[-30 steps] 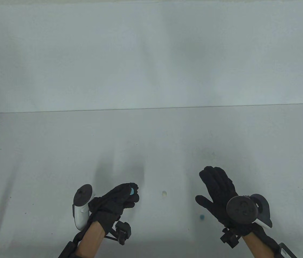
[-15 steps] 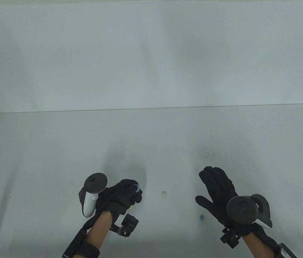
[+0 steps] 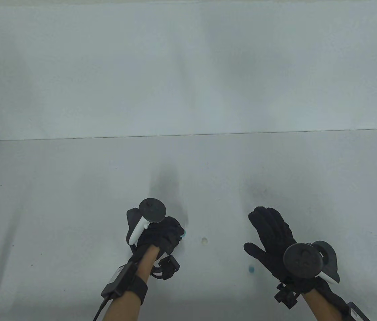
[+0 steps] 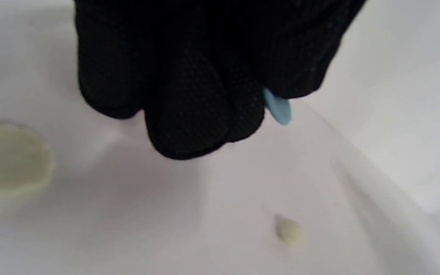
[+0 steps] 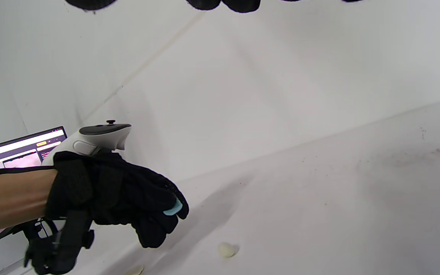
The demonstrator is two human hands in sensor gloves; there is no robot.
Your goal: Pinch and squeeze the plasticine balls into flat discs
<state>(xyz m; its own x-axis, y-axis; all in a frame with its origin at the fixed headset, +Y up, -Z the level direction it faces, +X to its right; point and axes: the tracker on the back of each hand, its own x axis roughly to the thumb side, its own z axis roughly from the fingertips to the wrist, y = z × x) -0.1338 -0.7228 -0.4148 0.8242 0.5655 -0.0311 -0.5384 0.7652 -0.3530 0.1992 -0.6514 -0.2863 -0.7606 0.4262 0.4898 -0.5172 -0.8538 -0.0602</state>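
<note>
Pale-blue plasticine (image 3: 182,233), flattened thin, is pinched in the knit-gloved left hand (image 3: 163,234); the right hand (image 3: 270,239) lies spread. A cream ball (image 3: 204,240) sits on the matte bench (image 3: 74,200) at the left hand's 3 o'clock.

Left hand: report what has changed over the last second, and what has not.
The left hand moved right and away from the person, turning its tracker uppermost, pinching the light blue plasticine throughout. The right hand, the cream ball and the blue piece stayed put.
</note>
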